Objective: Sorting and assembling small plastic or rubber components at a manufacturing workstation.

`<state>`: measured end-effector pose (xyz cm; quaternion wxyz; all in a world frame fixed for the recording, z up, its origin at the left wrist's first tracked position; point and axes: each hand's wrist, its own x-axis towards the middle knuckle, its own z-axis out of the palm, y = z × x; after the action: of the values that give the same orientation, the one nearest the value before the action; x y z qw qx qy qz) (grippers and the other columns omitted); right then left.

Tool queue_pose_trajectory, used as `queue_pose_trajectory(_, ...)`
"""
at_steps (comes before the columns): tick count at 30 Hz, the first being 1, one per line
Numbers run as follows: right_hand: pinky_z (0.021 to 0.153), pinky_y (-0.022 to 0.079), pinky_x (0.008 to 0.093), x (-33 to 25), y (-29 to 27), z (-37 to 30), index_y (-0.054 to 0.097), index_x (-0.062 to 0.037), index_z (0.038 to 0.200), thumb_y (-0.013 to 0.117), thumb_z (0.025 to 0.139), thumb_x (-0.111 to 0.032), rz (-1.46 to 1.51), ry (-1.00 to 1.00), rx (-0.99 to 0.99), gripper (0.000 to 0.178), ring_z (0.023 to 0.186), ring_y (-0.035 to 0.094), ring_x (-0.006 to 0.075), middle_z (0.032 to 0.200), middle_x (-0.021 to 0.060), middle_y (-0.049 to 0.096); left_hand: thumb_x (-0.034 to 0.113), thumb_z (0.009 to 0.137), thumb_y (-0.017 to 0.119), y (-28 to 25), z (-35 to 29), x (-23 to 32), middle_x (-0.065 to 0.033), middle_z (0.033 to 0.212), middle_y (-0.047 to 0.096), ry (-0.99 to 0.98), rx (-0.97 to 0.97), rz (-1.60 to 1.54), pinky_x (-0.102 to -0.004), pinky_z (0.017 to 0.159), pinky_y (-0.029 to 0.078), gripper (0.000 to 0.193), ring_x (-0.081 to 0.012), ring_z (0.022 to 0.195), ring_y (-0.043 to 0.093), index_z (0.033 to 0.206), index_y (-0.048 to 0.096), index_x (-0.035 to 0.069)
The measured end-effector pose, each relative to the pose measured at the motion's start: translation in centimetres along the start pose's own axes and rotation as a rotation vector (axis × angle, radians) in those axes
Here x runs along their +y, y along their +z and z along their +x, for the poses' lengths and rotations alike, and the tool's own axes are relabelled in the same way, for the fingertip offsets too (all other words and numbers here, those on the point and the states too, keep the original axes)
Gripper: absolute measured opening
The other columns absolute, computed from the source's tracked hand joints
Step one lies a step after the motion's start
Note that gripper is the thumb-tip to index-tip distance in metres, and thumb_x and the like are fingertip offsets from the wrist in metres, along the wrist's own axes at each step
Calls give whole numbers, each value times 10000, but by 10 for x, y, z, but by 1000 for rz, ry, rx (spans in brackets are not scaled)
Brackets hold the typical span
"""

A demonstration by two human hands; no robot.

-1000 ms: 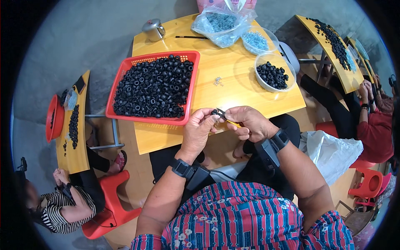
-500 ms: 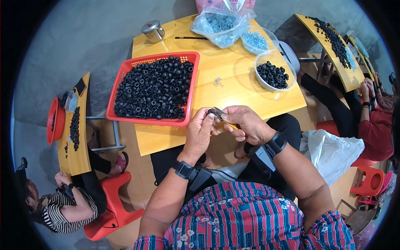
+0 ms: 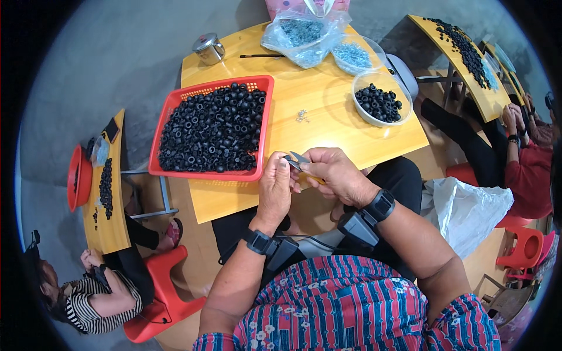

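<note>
My left hand (image 3: 273, 190) pinches a small round black part (image 3: 287, 157), mostly covered by the fingers, in front of the table edge. In my right hand (image 3: 339, 177) are small snips (image 3: 300, 157) with a yellow handle. Their blades stand apart, with the tips beside the black part; whether they touch it I cannot make out. A red plastic basket (image 3: 267, 123) heaped with similar black parts is on the table to the left. At the right stands a clear round tub (image 3: 358, 107) with more of them.
On the wooden table (image 3: 316, 131) lie tiny shiny pieces (image 3: 302, 116). Behind are a metal lidded mug (image 3: 209, 49), a dark stick (image 3: 261, 55), a plastic bag (image 3: 272, 38) and a tub of small bluish-clear pieces (image 3: 353, 55). People sit at side tables left and right.
The snips' blades have spread apart, pulling slightly away from the black part. Both hands keep their holds. The whole view has shifted a little.
</note>
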<state>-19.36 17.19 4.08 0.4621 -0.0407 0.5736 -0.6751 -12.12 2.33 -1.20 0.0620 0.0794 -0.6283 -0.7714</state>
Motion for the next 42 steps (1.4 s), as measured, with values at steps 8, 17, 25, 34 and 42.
queue_pose_trajectory(8, 341, 211, 208, 3, -19, -2, 596, -26, 963, 506, 979, -164, 314, 114, -173, 166, 368, 295, 40, 633, 0, 515, 358, 1026, 427, 7, -2, 6, 2, 839, 545, 60, -18, 89, -187, 552, 446, 334, -32, 636, 474, 1081, 542, 49)
queue_pose_trajectory(17, 338, 207, 205, -1, -7, -14, 597, -29, 957, 514, 981, -167, 242, 99, -160, 164, 368, 313, 41, 627, 4, 516, 331, 1027, 437, 6, -11, 17, -4, 806, 555, 135, -18, 53, -174, 512, 408, 306, -28, 596, 451, 1049, 541, 44)
queue_pose_trajectory(25, 353, 189, 208, -9, 16, -24, 610, -19, 965, 527, 955, -122, 27, 58, -34, 132, 387, 290, 36, 603, -1, 497, 363, 1039, 373, 9, -22, 18, 9, 723, 472, 127, 48, 55, -191, 473, 386, 350, -33, 570, 418, 935, 499, 54)
queue_pose_trajectory(34, 378, 224, 190, -15, 19, -31, 622, -20, 982, 540, 949, -124, -202, 1, -9, 137, 420, 325, 24, 612, -29, 480, 429, 1031, 351, 12, -31, 18, 30, 675, 389, 79, 50, -66, -193, 461, 386, 404, -35, 540, 379, 945, 488, 58)
queue_pose_trajectory(42, 393, 281, 194, -20, 5, -31, 641, -39, 884, 560, 919, -140, -275, -48, -99, 134, 438, 400, 35, 577, -41, 482, 454, 1024, 365, 13, -34, 26, 47, 669, 339, -14, -57, -207, -192, 470, 382, 407, -26, 529, 332, 940, 475, 72)
